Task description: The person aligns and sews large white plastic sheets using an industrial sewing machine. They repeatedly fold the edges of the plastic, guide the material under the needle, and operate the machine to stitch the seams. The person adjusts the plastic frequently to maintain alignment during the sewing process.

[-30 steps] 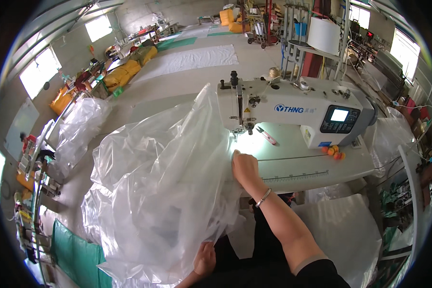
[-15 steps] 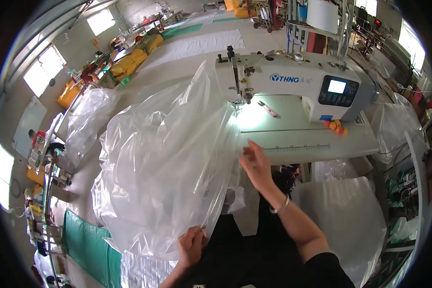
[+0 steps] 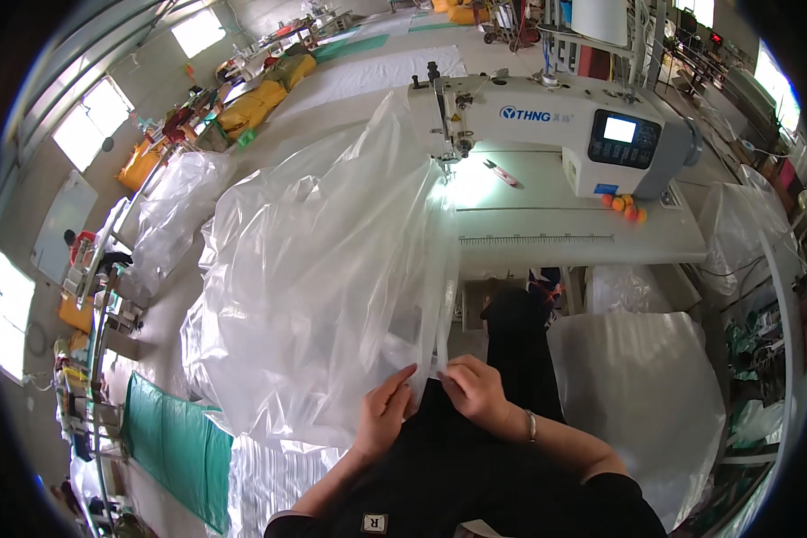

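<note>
A big sheet of clear plastic film (image 3: 305,269) is bunched in front of me and spills off to the left. Its right edge runs from the needle area of a white sewing machine (image 3: 511,117) down toward my lap. Low on that edge, my left hand (image 3: 386,414) pinches the film between thumb and fingers. Just to its right, my right hand (image 3: 475,387) is closed on the edge strip of the same film. Thread snips (image 3: 502,174) with a pinkish handle lie on the machine bed, right of the lit needle.
Small orange and red balls (image 3: 625,206) rest by the machine's base. A ruler scale (image 3: 538,239) runs along the table's front. More plastic film (image 3: 637,394) hangs at my right. A green sheet (image 3: 175,448) lies at the lower left, with yellow sacks (image 3: 251,109) farther back.
My right hand has come down from the table's front edge to the film's edge and taken hold of it. The left hand has shifted right and slightly up, close to the right.
</note>
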Demonstrator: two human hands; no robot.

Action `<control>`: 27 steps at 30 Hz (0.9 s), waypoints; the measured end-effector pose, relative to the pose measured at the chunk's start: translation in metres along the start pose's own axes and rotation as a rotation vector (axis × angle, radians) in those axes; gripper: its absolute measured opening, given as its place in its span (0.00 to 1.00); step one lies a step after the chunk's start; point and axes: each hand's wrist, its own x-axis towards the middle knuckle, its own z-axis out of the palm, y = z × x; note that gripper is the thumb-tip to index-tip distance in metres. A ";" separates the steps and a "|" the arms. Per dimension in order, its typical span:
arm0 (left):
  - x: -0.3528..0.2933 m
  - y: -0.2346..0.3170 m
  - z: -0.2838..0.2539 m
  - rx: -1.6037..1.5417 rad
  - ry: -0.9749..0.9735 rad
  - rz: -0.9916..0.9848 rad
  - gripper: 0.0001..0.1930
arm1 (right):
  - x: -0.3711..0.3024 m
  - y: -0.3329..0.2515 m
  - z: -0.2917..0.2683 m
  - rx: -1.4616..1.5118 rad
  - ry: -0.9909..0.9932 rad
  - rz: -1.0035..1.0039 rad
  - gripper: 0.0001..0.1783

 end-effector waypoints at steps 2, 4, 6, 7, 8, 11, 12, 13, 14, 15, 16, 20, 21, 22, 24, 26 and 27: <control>0.003 0.002 0.008 -0.063 -0.035 0.001 0.15 | 0.005 -0.002 0.006 -0.040 -0.061 -0.116 0.16; 0.003 0.003 0.016 -0.140 0.009 -0.014 0.15 | 0.005 -0.005 0.008 -0.078 -0.114 -0.167 0.21; 0.007 0.002 0.015 -0.111 0.014 -0.078 0.13 | 0.005 -0.009 0.011 -0.105 -0.151 -0.193 0.20; 0.009 0.001 0.015 -0.097 0.016 -0.112 0.13 | 0.005 -0.010 0.010 -0.119 -0.169 -0.195 0.19; 0.010 0.002 0.014 -0.173 0.042 -0.163 0.12 | 0.005 -0.010 0.010 -0.134 -0.187 -0.196 0.18; 0.014 0.000 0.012 -0.189 0.126 -0.188 0.09 | 0.010 -0.010 0.011 -0.055 -0.150 -0.218 0.14; 0.014 -0.004 0.011 -0.051 0.167 -0.111 0.08 | 0.013 -0.010 0.012 -0.004 -0.124 -0.231 0.13; 0.016 -0.006 0.011 0.085 0.205 -0.029 0.08 | 0.016 -0.001 0.010 0.049 -0.079 -0.066 0.11; 0.019 -0.002 0.009 0.217 0.241 0.158 0.07 | 0.020 0.017 0.007 0.103 -0.034 0.098 0.10; 0.022 0.003 0.007 0.350 0.274 0.344 0.06 | 0.025 0.035 0.009 0.157 0.012 0.265 0.09; 0.025 0.006 0.008 0.479 0.301 0.532 0.05 | 0.034 0.048 0.014 0.404 -0.042 0.352 0.12; 0.043 0.013 0.032 0.662 -0.035 0.892 0.13 | 0.032 0.074 0.090 1.098 -0.123 0.464 0.17; 0.048 0.008 0.026 0.723 -0.081 0.907 0.13 | 0.020 0.069 0.114 1.153 -0.155 0.419 0.18; 0.052 0.004 0.024 0.764 -0.146 0.936 0.13 | 0.016 0.063 0.115 1.178 -0.175 0.366 0.19; 0.054 0.006 0.015 0.781 -0.299 0.875 0.14 | 0.035 0.091 0.070 1.111 -0.505 0.231 0.17; 0.054 0.009 0.008 0.819 -0.364 0.851 0.13 | 0.066 0.108 0.031 0.367 -0.509 0.373 0.15; 0.053 0.008 0.005 0.852 -0.345 0.853 0.11 | 0.091 0.091 0.010 0.129 -0.334 0.772 0.14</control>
